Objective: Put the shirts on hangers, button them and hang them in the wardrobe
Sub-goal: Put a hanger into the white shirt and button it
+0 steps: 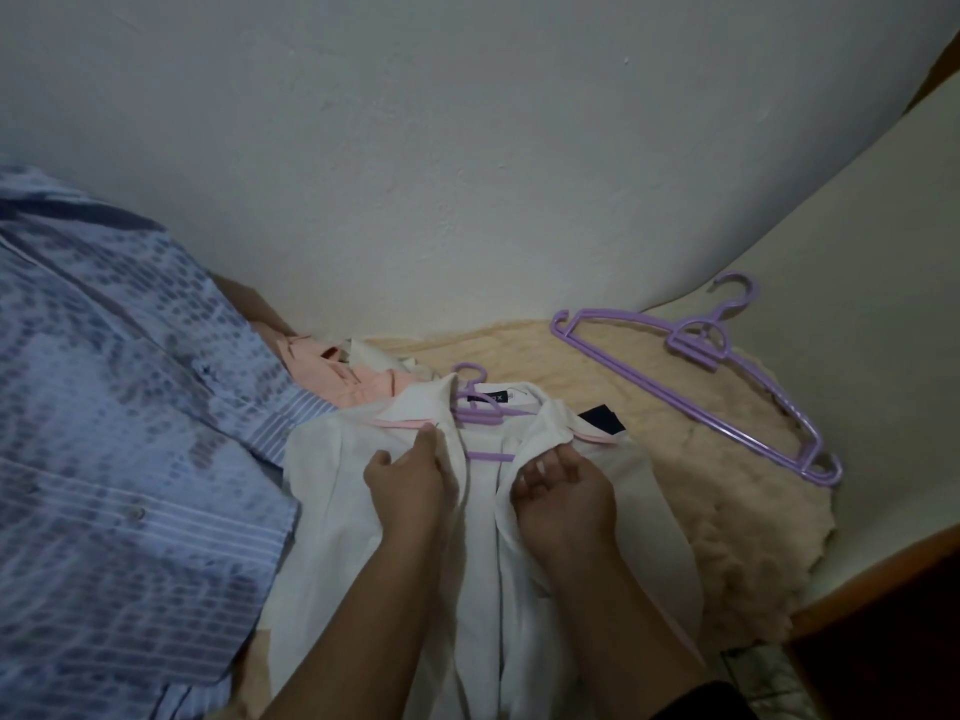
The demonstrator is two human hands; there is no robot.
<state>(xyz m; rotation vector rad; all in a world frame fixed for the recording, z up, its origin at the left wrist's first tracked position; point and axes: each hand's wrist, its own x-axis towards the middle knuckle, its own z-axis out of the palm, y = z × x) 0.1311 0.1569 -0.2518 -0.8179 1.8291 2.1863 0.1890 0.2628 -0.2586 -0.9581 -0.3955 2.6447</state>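
A white shirt [332, 511] with pink collar lining lies open on the bed, a purple hanger [480, 415] inside its neck. My left hand [405, 483] pinches the left front edge just below the collar. My right hand [563, 491] grips the right front edge under the other collar tip. A large blue patterned shirt [119, 407] lies spread at the left. A peach shirt [332, 376] is bunched behind the white one.
A spare purple hanger [727, 376] lies on the beige fluffy blanket [727, 511] to the right. A white wall [415, 148] rises right behind the bed. The bed's wooden edge [883, 589] shows at the lower right.
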